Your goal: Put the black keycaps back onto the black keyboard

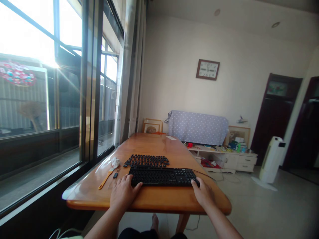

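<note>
Pretty clearly somebody's home, living room I'd say: there's a wall clock (207, 69), long curtains (133, 66) by a big window (91, 83), a patterned dust cover (199, 126) over something wide, a cluttered low white cabinet (229, 161) and shiny floor (261, 212).

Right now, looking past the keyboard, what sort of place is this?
Most likely a living room in someone's home. A clock hangs on the wall, a dotted cloth drapes something wide above a low white cabinet, and a long curtain hangs beside the window.
</note>
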Demonstrator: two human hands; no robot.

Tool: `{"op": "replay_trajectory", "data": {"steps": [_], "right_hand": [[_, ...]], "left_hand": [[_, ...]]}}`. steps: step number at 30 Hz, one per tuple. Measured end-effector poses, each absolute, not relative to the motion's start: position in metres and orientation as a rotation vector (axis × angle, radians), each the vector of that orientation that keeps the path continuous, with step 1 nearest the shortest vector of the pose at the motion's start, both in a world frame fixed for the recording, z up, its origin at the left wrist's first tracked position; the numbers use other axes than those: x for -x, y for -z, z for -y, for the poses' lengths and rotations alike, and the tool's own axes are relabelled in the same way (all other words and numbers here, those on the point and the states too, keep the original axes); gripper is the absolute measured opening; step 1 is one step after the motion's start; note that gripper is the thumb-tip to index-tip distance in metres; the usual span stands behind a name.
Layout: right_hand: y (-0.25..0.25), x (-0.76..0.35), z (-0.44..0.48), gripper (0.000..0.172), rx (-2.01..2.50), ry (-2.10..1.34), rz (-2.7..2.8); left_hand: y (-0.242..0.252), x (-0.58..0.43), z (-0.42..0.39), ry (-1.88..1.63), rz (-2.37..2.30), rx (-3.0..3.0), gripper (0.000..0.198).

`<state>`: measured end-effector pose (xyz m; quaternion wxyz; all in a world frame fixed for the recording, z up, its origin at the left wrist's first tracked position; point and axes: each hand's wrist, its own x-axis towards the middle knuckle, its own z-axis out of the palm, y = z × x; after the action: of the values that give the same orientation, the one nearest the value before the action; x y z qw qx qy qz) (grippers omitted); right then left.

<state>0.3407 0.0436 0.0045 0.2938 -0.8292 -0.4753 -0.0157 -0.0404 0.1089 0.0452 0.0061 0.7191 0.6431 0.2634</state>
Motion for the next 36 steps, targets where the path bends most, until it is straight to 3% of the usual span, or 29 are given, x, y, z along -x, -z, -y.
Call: {"op": "replay_trajectory", "data": {"steps": [13,21,26,33,36], "right_hand": [[-0.001,-0.343,-0.041,0.058,2.178,0.03,1.244],[0.013,-0.367,-0.044,0.059,2.01,-0.13,1.181],[0.017,-0.381,-0.046,0.06,1.869,-0.23,1.096],[0.006,-0.404,-0.054,0.067,1.792,-0.212,0.961],[0.002,-0.413,-0.057,0.069,1.781,-0.201,0.897]], "left_hand": [[-0.039,0.042,-0.11,-0.939,-1.958,-2.201,0.059],[-0.041,0.05,-0.123,-1.108,-1.911,-2.046,0.042],[-0.056,0.052,-0.137,-1.358,-1.775,-1.915,0.041],[-0.086,0.044,-0.187,-1.742,-1.485,-1.524,0.055],[-0.102,0.036,-0.207,-1.904,-1.381,-1.31,0.049]]}}
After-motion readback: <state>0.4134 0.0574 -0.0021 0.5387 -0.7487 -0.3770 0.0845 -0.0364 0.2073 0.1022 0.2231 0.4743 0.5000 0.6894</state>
